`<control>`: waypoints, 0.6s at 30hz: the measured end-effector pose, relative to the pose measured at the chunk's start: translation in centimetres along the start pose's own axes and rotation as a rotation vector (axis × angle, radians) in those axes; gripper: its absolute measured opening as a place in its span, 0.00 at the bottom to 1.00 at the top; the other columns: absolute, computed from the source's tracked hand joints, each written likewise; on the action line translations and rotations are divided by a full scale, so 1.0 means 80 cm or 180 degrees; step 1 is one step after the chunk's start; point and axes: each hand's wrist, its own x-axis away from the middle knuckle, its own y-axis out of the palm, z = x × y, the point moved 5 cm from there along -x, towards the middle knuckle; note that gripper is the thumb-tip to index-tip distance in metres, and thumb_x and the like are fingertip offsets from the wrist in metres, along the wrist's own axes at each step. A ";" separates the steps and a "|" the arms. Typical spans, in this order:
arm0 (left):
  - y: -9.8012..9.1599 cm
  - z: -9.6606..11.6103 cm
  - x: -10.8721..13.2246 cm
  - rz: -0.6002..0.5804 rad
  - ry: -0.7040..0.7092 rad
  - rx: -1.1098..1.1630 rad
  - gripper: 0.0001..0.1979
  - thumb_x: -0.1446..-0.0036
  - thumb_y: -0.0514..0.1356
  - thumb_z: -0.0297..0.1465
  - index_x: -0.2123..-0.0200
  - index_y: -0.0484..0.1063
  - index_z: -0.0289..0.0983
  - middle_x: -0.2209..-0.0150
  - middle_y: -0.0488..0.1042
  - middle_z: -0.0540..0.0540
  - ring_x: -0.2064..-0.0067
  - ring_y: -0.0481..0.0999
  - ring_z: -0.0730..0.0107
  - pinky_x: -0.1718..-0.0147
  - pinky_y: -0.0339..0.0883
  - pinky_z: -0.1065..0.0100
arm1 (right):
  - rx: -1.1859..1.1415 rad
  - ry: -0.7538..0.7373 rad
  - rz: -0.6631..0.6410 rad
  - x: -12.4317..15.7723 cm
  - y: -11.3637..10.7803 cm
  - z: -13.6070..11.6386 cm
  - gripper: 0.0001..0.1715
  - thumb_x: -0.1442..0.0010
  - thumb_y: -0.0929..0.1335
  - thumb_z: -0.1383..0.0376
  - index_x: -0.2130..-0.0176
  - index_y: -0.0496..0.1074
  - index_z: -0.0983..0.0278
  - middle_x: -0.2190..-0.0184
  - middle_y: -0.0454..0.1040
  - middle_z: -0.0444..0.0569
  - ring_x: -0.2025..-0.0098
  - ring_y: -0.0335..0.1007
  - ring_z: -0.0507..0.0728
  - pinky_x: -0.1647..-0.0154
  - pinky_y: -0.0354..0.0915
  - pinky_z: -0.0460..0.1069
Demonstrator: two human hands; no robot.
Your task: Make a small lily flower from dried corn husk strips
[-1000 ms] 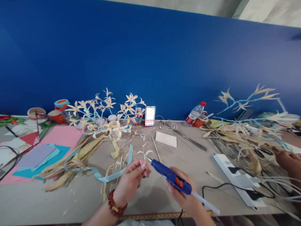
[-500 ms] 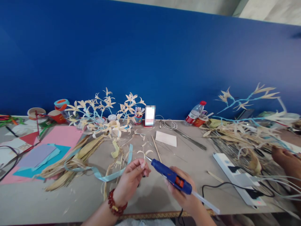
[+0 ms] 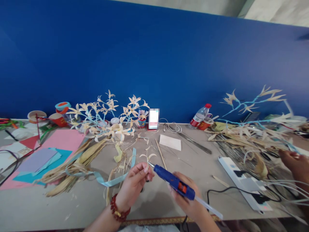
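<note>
My left hand (image 3: 138,176) is closed, pinching a small pale husk flower (image 3: 148,157) by its base, its thin petals curling up and outward above my fingertips. My right hand (image 3: 187,196) is wrapped round a blue hot glue gun (image 3: 172,181), with a clear glue stick jutting from its back end. The gun's metal tip points up and left and sits right beside the flower's base; whether it touches cannot be made out. Behind my left hand lie a light blue ribbon (image 3: 112,182) and dry husk scraps (image 3: 118,153).
A bunch of finished husk flowers (image 3: 106,119) stands at the back left, near coloured paper (image 3: 60,141). To the right are a white power strip (image 3: 241,183) with cords, a bottle (image 3: 200,116) and another person's hand (image 3: 293,164) near blue-stemmed flowers (image 3: 251,101).
The glue gun has shifted slightly left, bringing its tip closer to the flower's base. My left hand stays almost still. The other person's hand at the right has moved a little.
</note>
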 end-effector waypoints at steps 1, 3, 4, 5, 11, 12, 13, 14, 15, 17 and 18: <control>0.000 0.000 0.000 0.0004 0.0000 0.0003 0.10 0.43 0.63 0.32 0.73 0.70 0.34 0.76 0.67 0.50 0.70 0.66 0.72 0.65 0.59 0.70 | -0.0001 0.0009 -0.0014 0.000 0.000 0.000 0.05 0.44 0.64 0.67 0.72 0.68 0.61 0.79 0.71 0.45 0.78 0.71 0.55 0.75 0.67 0.47; -0.001 0.000 -0.001 0.0019 -0.0008 0.0011 0.09 0.43 0.63 0.32 0.73 0.71 0.34 0.76 0.67 0.50 0.70 0.66 0.72 0.65 0.60 0.70 | -0.0016 0.0036 -0.0007 -0.001 0.000 0.000 0.06 0.43 0.64 0.67 0.72 0.67 0.61 0.80 0.71 0.45 0.78 0.70 0.55 0.76 0.66 0.47; -0.001 -0.001 -0.001 0.0022 -0.0011 0.0018 0.09 0.43 0.63 0.32 0.73 0.71 0.35 0.76 0.67 0.50 0.70 0.66 0.72 0.65 0.60 0.69 | -0.0026 0.0039 0.0007 -0.001 0.000 0.000 0.06 0.43 0.64 0.67 0.72 0.67 0.61 0.80 0.71 0.45 0.78 0.70 0.55 0.76 0.66 0.47; -0.001 -0.001 -0.001 0.0020 -0.0013 0.0024 0.09 0.43 0.63 0.32 0.73 0.71 0.34 0.76 0.67 0.50 0.70 0.66 0.72 0.65 0.60 0.69 | -0.0032 0.0040 0.0026 0.000 -0.001 0.000 0.06 0.43 0.64 0.67 0.72 0.68 0.61 0.79 0.71 0.45 0.78 0.70 0.55 0.76 0.66 0.47; 0.000 -0.001 -0.001 0.0027 -0.0025 0.0021 0.09 0.43 0.64 0.32 0.74 0.71 0.34 0.77 0.67 0.50 0.71 0.66 0.72 0.65 0.59 0.69 | -0.0097 0.0030 -0.0032 0.000 -0.001 -0.001 0.04 0.44 0.64 0.67 0.71 0.68 0.60 0.79 0.70 0.45 0.78 0.70 0.56 0.76 0.67 0.48; 0.000 -0.001 -0.001 0.0030 -0.0027 0.0016 0.09 0.43 0.64 0.32 0.74 0.71 0.34 0.77 0.67 0.50 0.71 0.66 0.72 0.65 0.59 0.69 | -0.0110 0.0052 -0.0032 0.000 -0.001 -0.001 0.05 0.44 0.65 0.67 0.71 0.69 0.60 0.80 0.70 0.45 0.79 0.70 0.56 0.77 0.66 0.48; 0.000 0.000 -0.001 0.0027 -0.0026 0.0012 0.09 0.43 0.64 0.32 0.74 0.71 0.35 0.77 0.67 0.50 0.71 0.66 0.72 0.65 0.59 0.69 | -0.0117 0.0077 -0.0011 0.000 -0.001 -0.001 0.05 0.43 0.65 0.67 0.71 0.69 0.60 0.80 0.70 0.45 0.79 0.70 0.57 0.77 0.66 0.48; 0.000 0.000 0.000 0.0021 -0.0025 0.0009 0.09 0.43 0.63 0.32 0.74 0.71 0.35 0.77 0.67 0.50 0.71 0.66 0.72 0.65 0.59 0.69 | -0.0125 0.0089 -0.0004 0.000 -0.001 0.000 0.05 0.43 0.65 0.66 0.71 0.69 0.60 0.80 0.70 0.46 0.78 0.70 0.57 0.76 0.66 0.49; 0.000 0.000 0.000 0.0012 -0.0023 0.0011 0.10 0.43 0.63 0.32 0.74 0.71 0.34 0.76 0.67 0.50 0.70 0.66 0.72 0.65 0.59 0.69 | -0.0126 0.0102 0.0012 0.000 -0.001 0.000 0.04 0.43 0.65 0.66 0.70 0.69 0.60 0.79 0.71 0.46 0.78 0.70 0.57 0.76 0.66 0.49; -0.001 -0.001 0.000 -0.0011 -0.0012 0.0027 0.09 0.42 0.63 0.32 0.73 0.70 0.34 0.76 0.67 0.50 0.70 0.66 0.73 0.65 0.59 0.69 | -0.0109 0.0111 0.0012 0.000 0.000 0.000 0.04 0.43 0.65 0.66 0.70 0.69 0.60 0.78 0.71 0.46 0.77 0.71 0.57 0.75 0.67 0.49; -0.001 -0.001 0.000 -0.0022 -0.0003 0.0037 0.09 0.42 0.63 0.32 0.73 0.70 0.34 0.76 0.67 0.50 0.70 0.66 0.73 0.65 0.59 0.69 | -0.0096 0.0100 0.0006 0.000 0.000 0.000 0.05 0.43 0.64 0.66 0.70 0.69 0.60 0.79 0.71 0.46 0.77 0.70 0.57 0.75 0.67 0.48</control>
